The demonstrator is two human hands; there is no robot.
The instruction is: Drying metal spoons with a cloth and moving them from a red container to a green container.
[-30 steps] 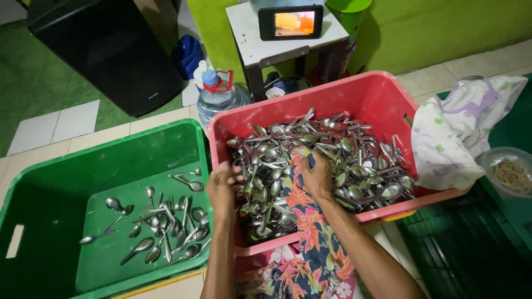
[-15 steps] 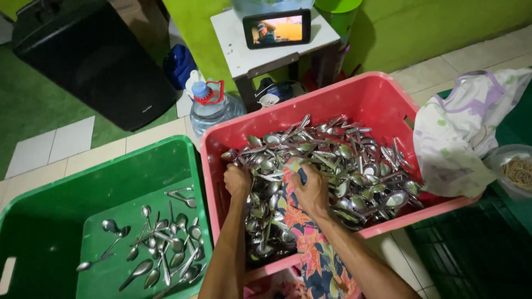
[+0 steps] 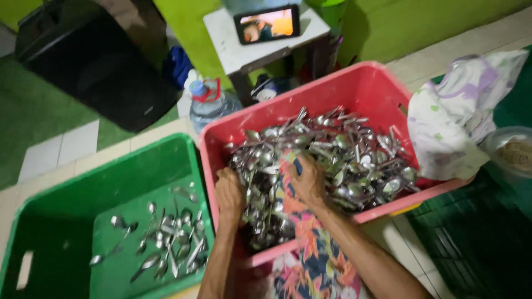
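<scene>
A red plastic crate point(image 3: 366, 88) holds a big heap of metal spoons point(image 3: 338, 152). A flowered cloth point(image 3: 302, 221) lies under the heap and hangs over the crate's near wall. My left hand point(image 3: 230, 191) is pressed down among the spoons at the crate's left side, fingers curled. My right hand point(image 3: 307, 178) rests on the heap near the cloth, fingers bent over spoons. Whether either hand grips a spoon is blurred. To the left, a green crate point(image 3: 66, 221) holds several loose spoons point(image 3: 169, 243) on its floor.
A white patterned cloth point(image 3: 460, 122) drapes over the red crate's right corner. A bowl point(image 3: 512, 155) sits at the right edge on a dark green crate. Behind stand a water bottle point(image 3: 208, 105), a small white stool point(image 3: 249, 47) with a lit phone point(image 3: 267, 23), and a black bin point(image 3: 94, 61).
The view has shifted left and down. Both hands have stayed in the spoon heap, the left one sliding a little toward the crate's left wall.
</scene>
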